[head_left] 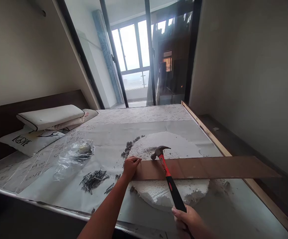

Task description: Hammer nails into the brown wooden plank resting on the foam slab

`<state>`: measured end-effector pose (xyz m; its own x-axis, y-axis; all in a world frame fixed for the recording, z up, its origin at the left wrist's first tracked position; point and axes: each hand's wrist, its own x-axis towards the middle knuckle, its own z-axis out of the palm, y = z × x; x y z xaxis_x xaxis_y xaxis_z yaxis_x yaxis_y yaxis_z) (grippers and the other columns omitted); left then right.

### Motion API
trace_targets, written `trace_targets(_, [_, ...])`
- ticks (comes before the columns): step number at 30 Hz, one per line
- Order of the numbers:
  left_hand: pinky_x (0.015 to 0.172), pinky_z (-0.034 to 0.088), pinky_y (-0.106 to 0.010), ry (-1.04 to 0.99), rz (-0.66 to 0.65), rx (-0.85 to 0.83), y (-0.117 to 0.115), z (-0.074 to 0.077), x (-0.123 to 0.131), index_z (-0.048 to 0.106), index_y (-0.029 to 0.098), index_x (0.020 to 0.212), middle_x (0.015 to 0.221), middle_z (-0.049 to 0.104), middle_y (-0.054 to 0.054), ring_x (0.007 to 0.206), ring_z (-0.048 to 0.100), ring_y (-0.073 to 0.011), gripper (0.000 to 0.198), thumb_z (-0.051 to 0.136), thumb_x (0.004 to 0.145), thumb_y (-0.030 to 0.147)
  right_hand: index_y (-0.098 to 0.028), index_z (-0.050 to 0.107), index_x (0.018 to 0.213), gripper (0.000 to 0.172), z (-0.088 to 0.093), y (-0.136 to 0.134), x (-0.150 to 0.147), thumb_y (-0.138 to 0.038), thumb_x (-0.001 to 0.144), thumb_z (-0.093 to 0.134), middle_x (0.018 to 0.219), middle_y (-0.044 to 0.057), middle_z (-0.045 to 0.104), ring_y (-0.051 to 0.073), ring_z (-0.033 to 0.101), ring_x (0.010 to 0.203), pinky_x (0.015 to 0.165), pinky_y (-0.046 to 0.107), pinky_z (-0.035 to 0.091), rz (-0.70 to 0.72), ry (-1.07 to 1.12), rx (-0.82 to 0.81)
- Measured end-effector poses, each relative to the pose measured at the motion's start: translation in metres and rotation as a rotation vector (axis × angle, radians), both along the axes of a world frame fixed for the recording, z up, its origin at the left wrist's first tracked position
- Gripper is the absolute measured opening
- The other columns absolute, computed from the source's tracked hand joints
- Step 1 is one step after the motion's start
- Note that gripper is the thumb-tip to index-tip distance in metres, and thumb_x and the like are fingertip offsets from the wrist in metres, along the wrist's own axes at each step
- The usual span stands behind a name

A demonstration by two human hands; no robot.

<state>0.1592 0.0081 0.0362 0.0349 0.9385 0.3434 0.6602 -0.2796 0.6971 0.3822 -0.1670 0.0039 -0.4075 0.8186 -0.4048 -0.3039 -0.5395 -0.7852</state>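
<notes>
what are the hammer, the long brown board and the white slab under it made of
The hammer looks like grey steel at the head, dull and scuffed, with a glossy red shaft and black grip, probably fibreglass and rubber. The long board seems wood or laminate, with a brown satin face. The white slab looks like polystyrene foam, judging by its crumbly broken edge.

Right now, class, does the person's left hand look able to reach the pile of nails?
Probably yes: the left hand rests on the brown board beside the pile of nails, with only the grey sheet between; nothing blocks it.
</notes>
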Motion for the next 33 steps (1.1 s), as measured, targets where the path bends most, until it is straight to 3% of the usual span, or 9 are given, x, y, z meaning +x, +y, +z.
trace_targets(8, [0.066, 0.043, -0.025, 0.133, -0.027, -0.012, -0.003, 0.001, 0.001, 0.069, 0.020, 0.064, 0.064, 0.068, -0.001, 0.064, 0.060, -0.0147, 0.024, 0.054, 0.075, 0.034, -0.023, 0.029, 0.054, 0.051, 0.004, -0.001, 0.001, -0.063, 0.054, 0.060, 0.035, -0.012, 0.030, 0.002, 0.024, 0.022, 0.026, 0.018, 0.020, -0.011, -0.037, 0.027])
trace_targets(15, [0.072, 0.045, -0.028, 0.105, 0.009, -0.035, 0.000, -0.004, 0.000, 0.070, 0.021, 0.080, 0.080, 0.071, -0.003, 0.077, 0.063, -0.0181, 0.016, 0.058, 0.070, 0.026, -0.023, 0.032, 0.056, 0.047, 0.015, -0.003, 0.004, -0.063, 0.056, 0.058, 0.033, -0.013, 0.030, 0.003, 0.026, 0.022, 0.026, 0.018, 0.021, 0.018, -0.061, 0.032])
trace_targets(25, [0.066, 0.044, -0.027, -0.018, -0.014, -0.072, 0.001, -0.006, -0.003, 0.070, 0.022, 0.070, 0.065, 0.069, -0.001, 0.068, 0.061, -0.0168, 0.016, 0.058, 0.070, 0.032, -0.023, 0.029, 0.057, 0.051, 0.026, -0.003, 0.004, -0.064, 0.053, 0.061, 0.035, -0.014, 0.031, 0.002, 0.025, 0.023, 0.026, 0.018, 0.026, 0.014, -0.066, -0.027])
trace_targets(33, [0.065, 0.043, -0.027, -0.001, 0.006, -0.050, 0.006, -0.007, -0.001, 0.068, 0.020, 0.065, 0.072, 0.068, -0.004, 0.071, 0.061, -0.0171, 0.019, 0.058, 0.070, 0.034, -0.023, 0.028, 0.057, 0.056, 0.036, -0.004, 0.006, -0.068, 0.050, 0.060, 0.035, -0.013, 0.031, 0.002, 0.026, 0.024, 0.026, 0.018, 0.026, 0.011, -0.106, -0.049])
